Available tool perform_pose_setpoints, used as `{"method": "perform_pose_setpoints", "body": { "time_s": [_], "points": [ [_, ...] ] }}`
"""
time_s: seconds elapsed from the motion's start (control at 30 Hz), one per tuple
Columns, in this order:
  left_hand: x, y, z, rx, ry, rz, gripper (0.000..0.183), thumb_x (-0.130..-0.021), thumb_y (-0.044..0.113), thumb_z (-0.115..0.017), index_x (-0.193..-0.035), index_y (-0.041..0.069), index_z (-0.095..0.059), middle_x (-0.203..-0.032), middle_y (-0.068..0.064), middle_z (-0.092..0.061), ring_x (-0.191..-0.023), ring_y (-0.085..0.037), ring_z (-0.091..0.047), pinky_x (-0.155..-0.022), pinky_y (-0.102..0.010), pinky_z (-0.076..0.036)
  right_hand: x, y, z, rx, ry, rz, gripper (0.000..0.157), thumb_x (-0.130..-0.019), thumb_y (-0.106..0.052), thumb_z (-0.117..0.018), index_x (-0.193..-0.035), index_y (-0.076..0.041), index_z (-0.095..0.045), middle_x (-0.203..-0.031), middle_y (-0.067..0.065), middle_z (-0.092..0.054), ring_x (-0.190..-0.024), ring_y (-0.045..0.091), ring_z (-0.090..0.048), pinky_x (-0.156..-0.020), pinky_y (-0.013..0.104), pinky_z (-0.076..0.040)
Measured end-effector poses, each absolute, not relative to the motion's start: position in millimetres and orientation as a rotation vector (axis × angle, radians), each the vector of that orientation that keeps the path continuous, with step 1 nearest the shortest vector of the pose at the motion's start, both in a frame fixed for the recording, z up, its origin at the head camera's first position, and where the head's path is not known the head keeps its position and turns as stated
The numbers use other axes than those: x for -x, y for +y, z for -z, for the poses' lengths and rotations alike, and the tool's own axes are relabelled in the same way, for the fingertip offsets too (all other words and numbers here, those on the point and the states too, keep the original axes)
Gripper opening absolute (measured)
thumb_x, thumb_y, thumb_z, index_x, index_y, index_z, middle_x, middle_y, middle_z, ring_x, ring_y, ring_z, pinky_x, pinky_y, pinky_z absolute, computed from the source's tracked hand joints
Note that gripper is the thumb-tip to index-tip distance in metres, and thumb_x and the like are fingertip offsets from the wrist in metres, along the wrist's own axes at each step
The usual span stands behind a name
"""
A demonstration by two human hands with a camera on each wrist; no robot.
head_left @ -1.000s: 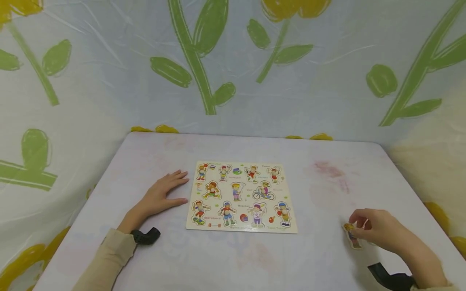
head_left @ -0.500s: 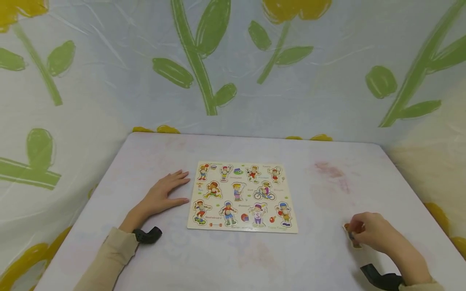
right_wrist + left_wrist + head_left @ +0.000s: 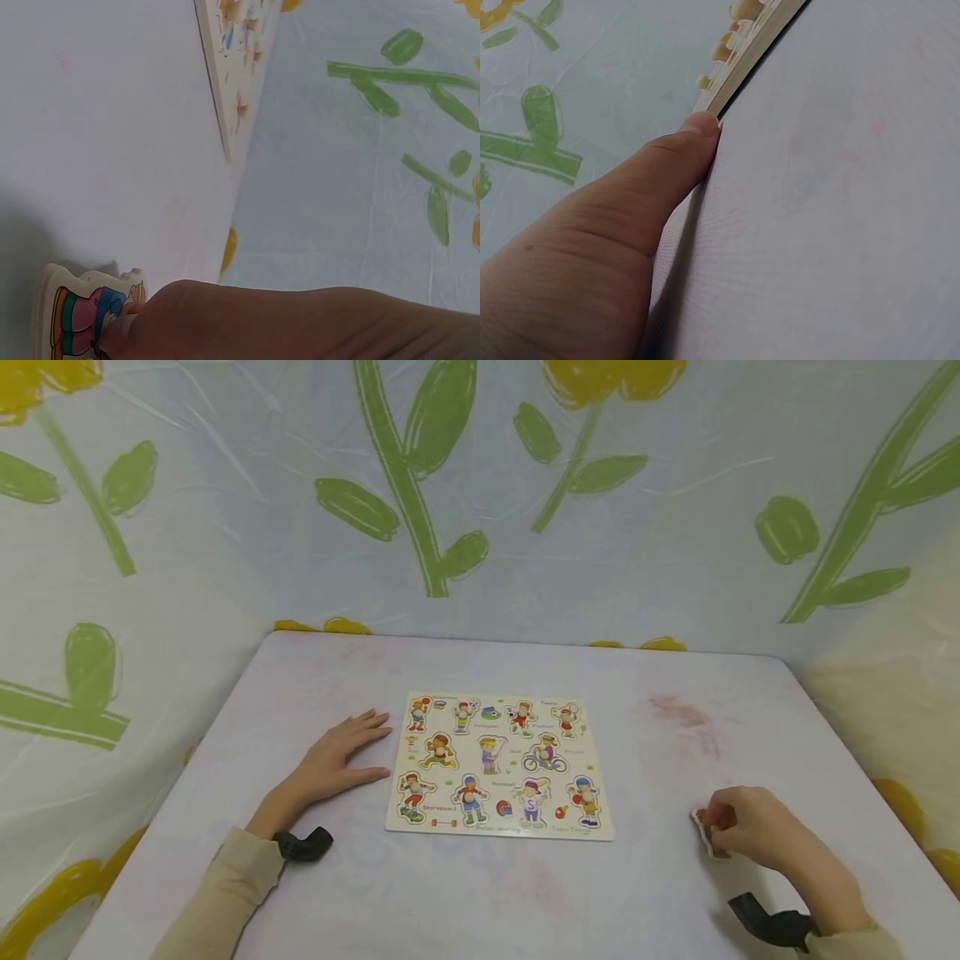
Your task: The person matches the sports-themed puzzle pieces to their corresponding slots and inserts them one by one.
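My right hand [image 3: 750,828] pinches a wooden puzzle piece [image 3: 71,322], a flat cutout painted pink, green and blue. In the right wrist view the thumb presses on its painted face, and a shadow falls beside it. From the head view, the fingers cover much of the piece. The wooden peg puzzle board [image 3: 467,758], printed with children at sports, lies mid-table with several knobbed pieces in it. My left hand [image 3: 336,760] rests with fingers spread at the board's left side. Its thumb [image 3: 667,161] is right at the board's edge in the left wrist view.
A pale cloth covers the table [image 3: 645,902], with reddish stains at the right. Behind it hangs a backdrop [image 3: 675,552] with green stems and yellow flowers. Each wrist wears a black device, one of them the left wrist device [image 3: 303,845].
My right hand has moved slightly left with the puzzle piece pinched in its fingers, and the piece is now more tilted. The left hand and the board stay in place.
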State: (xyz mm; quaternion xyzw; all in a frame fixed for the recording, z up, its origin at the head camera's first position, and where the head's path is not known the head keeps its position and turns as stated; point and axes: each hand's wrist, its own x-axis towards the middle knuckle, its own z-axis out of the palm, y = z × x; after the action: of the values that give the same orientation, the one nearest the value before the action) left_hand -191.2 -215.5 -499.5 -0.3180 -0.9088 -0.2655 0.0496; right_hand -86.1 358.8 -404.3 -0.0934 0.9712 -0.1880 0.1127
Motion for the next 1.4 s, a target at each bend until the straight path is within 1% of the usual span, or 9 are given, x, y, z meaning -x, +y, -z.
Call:
{"method": "perform_pose_setpoints", "body": {
  "time_s": [0.37, 0.6, 0.7, 0.9, 1.03, 1.2, 1.4],
  "points": [
    [193, -216, 498, 0.963, -2.781, 0.808, 0.069, -0.081, 0.055, -0.065, -0.137, 0.016, -0.05, -0.149, 0.0, -0.037, -0.141, -0.023, -0.023, -0.115, -0.047, -0.017, 108, 333, 393, 0.369, 2.865, 0.585, 0.014, -0.066, -0.003, -0.072, -0.076, -0.008, -0.064, -0.067, -0.003, -0.056, -0.062, 0.011, -0.047, -0.051, 0.024, -0.041],
    [192, -216, 497, 0.975, -2.769, 0.795, 0.067, -0.082, 0.051, -0.067, -0.136, 0.014, -0.051, -0.148, -0.004, -0.038, -0.14, -0.027, -0.025, -0.113, -0.05, -0.019, 122, 315, 384, 0.41, 2.869, 0.584, 0.011, -0.068, -0.001, -0.069, -0.076, -0.006, -0.064, -0.069, -0.002, -0.058, -0.063, 0.013, -0.049, -0.053, 0.025, -0.044],
    [191, -217, 497, 0.968, -2.77, 0.789, 0.067, -0.082, 0.052, -0.066, -0.136, 0.015, -0.051, -0.148, -0.003, -0.038, -0.14, -0.026, -0.025, -0.113, -0.05, -0.019, 128, 306, 380, 0.401, 2.858, 0.589, 0.01, -0.068, -0.001, -0.068, -0.077, -0.006, -0.065, -0.07, -0.001, -0.058, -0.064, 0.014, -0.05, -0.054, 0.026, -0.044],
    [192, -217, 498, 0.963, -2.776, 0.802, 0.068, -0.082, 0.054, -0.065, -0.137, 0.016, -0.05, -0.148, -0.002, -0.037, -0.14, -0.025, -0.024, -0.113, -0.05, -0.018, 140, 283, 372, 0.387, 2.837, 0.63, 0.011, -0.07, -0.002, -0.07, -0.079, -0.004, -0.065, -0.075, 0.001, -0.061, -0.066, 0.016, -0.05, -0.055, 0.028, -0.045],
    [192, -217, 498, 0.954, -2.778, 0.806, 0.068, -0.081, 0.054, -0.065, -0.137, 0.017, -0.05, -0.149, -0.001, -0.037, -0.14, -0.024, -0.024, -0.114, -0.049, -0.018, 150, 268, 369, 0.436, 2.832, 0.673, 0.011, -0.069, 0.0, -0.07, -0.078, -0.004, -0.065, -0.075, 0.002, -0.064, -0.065, 0.015, -0.051, -0.054, 0.027, -0.045],
    [191, -217, 499, 0.953, -2.777, 0.794, 0.068, -0.082, 0.054, -0.065, -0.137, 0.017, -0.049, -0.149, -0.002, -0.037, -0.14, -0.025, -0.024, -0.114, -0.049, -0.018, 163, 249, 370, 0.454, 2.807, 0.712, 0.01, -0.07, -0.001, -0.071, -0.079, -0.003, -0.065, -0.074, 0.002, -0.061, -0.064, 0.016, -0.05, -0.054, 0.028, -0.045],
    [191, -217, 502, 0.951, -2.775, 0.806, 0.068, -0.082, 0.055, -0.064, -0.138, 0.018, -0.049, -0.149, -0.001, -0.036, -0.141, -0.024, -0.024, -0.114, -0.049, -0.017, 175, 223, 368, 0.469, 2.788, 0.755, 0.011, -0.072, -0.002, -0.074, -0.08, -0.003, -0.066, -0.074, 0.003, -0.061, -0.065, 0.017, -0.052, -0.057, 0.028, -0.047]
  ]
}}
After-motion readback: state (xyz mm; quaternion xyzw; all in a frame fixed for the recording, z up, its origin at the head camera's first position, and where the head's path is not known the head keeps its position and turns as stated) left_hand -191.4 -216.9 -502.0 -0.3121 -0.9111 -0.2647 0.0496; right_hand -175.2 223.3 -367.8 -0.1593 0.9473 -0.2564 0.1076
